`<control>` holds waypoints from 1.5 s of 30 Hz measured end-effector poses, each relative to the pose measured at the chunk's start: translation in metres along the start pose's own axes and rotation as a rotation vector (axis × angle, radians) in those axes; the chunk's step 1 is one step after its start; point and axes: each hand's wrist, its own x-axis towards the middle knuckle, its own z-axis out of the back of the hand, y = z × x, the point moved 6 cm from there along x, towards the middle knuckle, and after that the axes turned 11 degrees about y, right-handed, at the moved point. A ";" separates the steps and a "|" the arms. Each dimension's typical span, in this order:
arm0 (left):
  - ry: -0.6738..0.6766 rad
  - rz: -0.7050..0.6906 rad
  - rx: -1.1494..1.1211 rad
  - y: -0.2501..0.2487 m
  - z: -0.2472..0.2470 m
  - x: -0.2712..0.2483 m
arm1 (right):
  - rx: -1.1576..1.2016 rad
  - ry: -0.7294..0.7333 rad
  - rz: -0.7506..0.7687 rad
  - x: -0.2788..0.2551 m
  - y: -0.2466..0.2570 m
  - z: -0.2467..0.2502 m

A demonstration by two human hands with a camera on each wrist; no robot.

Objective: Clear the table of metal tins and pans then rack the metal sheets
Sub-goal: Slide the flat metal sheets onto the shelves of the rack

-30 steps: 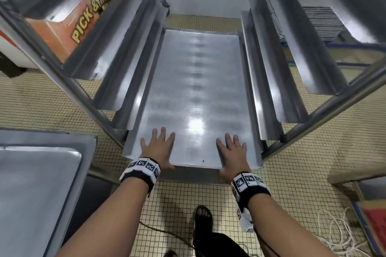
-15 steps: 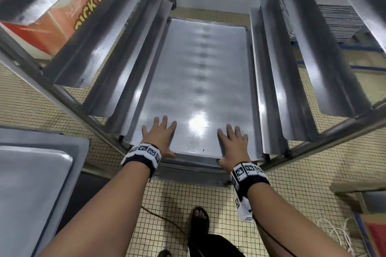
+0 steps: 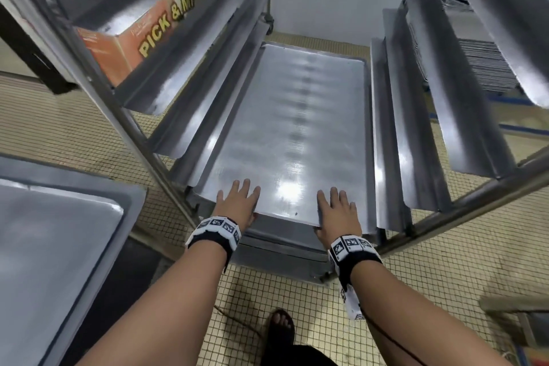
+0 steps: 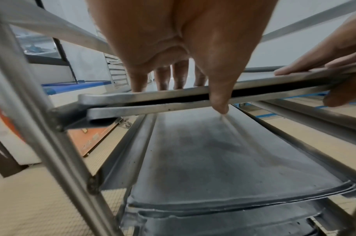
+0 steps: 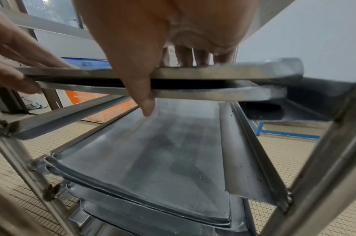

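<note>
Between the uprights of the steel rack (image 3: 98, 92), lying on the side rails and nearly fully in: the metal sheet (image 3: 297, 134), with a second sheet (image 4: 173, 106) directly beneath its near edge and more sheets (image 5: 152, 151) on the rails below. At the near edge, toward its left corner, resting flat: the left hand (image 3: 237, 205), fingers spread on top, thumb (image 4: 219, 102) hooked over the rim. Toward the right corner, likewise placed: the right hand (image 3: 337, 214), fingers straight, thumb (image 5: 146, 105) down across the edge.

Overhead glare on steel, blurred warped edges
</note>
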 end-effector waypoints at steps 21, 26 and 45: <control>-0.187 0.554 -0.698 0.228 -0.148 -0.347 | 0.086 0.060 0.466 -0.172 0.316 0.003; -0.034 0.928 -0.838 0.286 -0.252 -0.448 | 0.013 0.091 0.806 -0.221 0.422 -0.016; 0.008 1.409 -1.213 0.263 -0.305 -0.491 | -0.403 0.161 0.953 -0.162 0.577 -0.044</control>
